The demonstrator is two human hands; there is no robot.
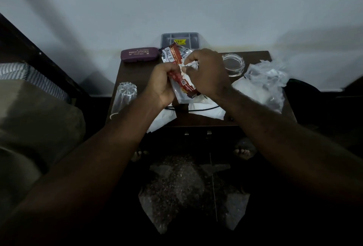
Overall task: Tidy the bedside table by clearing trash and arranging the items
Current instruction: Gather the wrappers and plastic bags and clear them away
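Above the middle of the dark wooden bedside table [135, 71], my left hand [161, 84] grips a red and silver snack wrapper [173, 55]. My right hand [208, 72] pinches a crumpled white paper [190, 65] against the wrapper's upper part. Both hands are close together, fingers curled. White tissue [204, 109] lies on the table under them, with a black cable [196, 109] across it.
A maroon glasses case [139, 54] lies at the back left, a grey compartment tray [180, 39] behind against the wall. A clear tumbler [123, 98] lies at the left edge. A glass ashtray [233, 64] and crumpled clear plastic bag [267, 80] sit right. A bed [29, 108] is at left.
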